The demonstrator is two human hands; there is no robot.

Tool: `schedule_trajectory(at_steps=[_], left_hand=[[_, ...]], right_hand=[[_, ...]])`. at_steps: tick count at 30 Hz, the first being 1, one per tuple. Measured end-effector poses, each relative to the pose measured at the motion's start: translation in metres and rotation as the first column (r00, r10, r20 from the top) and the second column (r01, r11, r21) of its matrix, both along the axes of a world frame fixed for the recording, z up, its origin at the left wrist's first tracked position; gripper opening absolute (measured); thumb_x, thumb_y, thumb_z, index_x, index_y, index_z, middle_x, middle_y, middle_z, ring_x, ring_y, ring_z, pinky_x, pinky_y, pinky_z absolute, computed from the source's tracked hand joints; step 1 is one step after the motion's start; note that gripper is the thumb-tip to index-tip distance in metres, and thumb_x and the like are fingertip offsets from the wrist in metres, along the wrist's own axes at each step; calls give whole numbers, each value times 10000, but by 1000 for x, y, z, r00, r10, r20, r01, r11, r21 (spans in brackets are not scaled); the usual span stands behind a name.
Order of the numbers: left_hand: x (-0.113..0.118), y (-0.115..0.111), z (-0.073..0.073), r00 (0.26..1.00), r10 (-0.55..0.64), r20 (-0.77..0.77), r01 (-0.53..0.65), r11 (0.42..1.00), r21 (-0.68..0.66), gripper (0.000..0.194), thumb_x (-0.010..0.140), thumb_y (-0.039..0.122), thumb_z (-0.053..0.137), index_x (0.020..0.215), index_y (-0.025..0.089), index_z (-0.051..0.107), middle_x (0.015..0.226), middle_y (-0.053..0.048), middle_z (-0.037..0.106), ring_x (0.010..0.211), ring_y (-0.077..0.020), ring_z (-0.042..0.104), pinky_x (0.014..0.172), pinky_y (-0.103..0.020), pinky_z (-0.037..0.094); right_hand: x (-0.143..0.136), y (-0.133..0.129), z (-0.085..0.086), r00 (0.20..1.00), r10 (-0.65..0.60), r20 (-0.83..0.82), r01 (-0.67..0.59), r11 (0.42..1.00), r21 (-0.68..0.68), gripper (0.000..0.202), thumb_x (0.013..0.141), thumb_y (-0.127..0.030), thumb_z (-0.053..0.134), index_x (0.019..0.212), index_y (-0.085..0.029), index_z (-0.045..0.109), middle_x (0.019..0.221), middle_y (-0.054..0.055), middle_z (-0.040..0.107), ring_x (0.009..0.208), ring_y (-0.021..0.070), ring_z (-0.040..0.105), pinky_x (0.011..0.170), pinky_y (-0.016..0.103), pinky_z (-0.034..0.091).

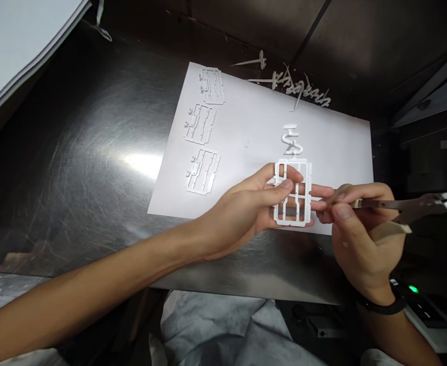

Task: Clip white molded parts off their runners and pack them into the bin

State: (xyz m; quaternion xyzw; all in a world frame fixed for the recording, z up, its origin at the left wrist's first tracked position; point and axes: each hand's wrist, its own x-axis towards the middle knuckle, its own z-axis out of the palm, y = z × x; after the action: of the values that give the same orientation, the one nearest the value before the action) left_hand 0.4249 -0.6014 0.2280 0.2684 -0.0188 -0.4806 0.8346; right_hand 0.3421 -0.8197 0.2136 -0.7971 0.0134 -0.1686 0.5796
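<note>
Above the near edge of a white paper sheet, my left hand grips a white plastic frame with thin bars across it. A curled sprue shows at the frame's top edge; whether the two are joined I cannot tell. My right hand is closed around a pair of cutting pliers, whose metal jaws point right, away from the frame. The fingertips of both hands meet just right of the frame. Three similar frames, the nearest one among them, lie in a column on the sheet's left side.
Several cut-off sprue pieces are heaped along the sheet's far edge. The sheet lies on a scratched metal table. A large white object fills the upper left corner. A device with a green light sits at lower right.
</note>
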Motion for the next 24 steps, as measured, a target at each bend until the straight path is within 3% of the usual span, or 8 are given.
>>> schedule_trajectory(at_steps=[8, 11, 14, 18, 24], left_hand=[[2, 2, -1, 998, -52, -20, 50, 996, -73, 96, 1119, 289, 595, 1121, 194, 584, 1433, -181, 739, 1277, -317, 743, 1089, -513, 591], [1, 3, -1, 997, -79, 19, 79, 997, -3, 143, 1083, 307, 663, 1108, 207, 563, 1285, -137, 788, 1040, -252, 785, 938, -416, 629], [1, 6, 5, 981, -144, 128, 123, 980, 157, 169, 1075, 352, 664, 1072, 226, 551, 1063, -59, 775, 827, -180, 733, 768, -313, 589], [6, 12, 18, 930, -258, 263, 159, 925, 345, 219, 1049, 316, 690, 1026, 252, 481, 954, -1, 722, 798, -151, 675, 773, -286, 546], [13, 13, 18, 884, -324, 337, 176, 899, 401, 263, 1076, 342, 683, 1061, 260, 433, 1040, -17, 757, 850, -168, 723, 808, -301, 565]], right_hand=[[7, 4, 9, 986, -147, -80, 157, 978, 137, 184, 976, -290, 852, 933, -233, 683, 871, 19, 533, 670, 166, 533, 642, 336, 480], [9, 0, 12, 992, -45, -115, 66, 980, 186, 227, 1051, -410, 767, 955, -210, 719, 801, 34, 564, 695, 200, 576, 653, 348, 477], [10, -11, 13, 975, 90, -203, -50, 980, 194, 218, 1077, -420, 712, 1060, -204, 737, 887, 73, 663, 814, 240, 635, 715, 362, 508], [10, -29, 12, 949, 142, -280, -127, 989, 74, 211, 1072, -429, 724, 1047, -220, 713, 946, 86, 713, 831, 250, 616, 731, 379, 497], [8, -34, 24, 887, 230, -401, -296, 949, -112, 254, 1133, -443, 673, 997, -229, 690, 887, 15, 677, 796, 186, 601, 707, 321, 479]])
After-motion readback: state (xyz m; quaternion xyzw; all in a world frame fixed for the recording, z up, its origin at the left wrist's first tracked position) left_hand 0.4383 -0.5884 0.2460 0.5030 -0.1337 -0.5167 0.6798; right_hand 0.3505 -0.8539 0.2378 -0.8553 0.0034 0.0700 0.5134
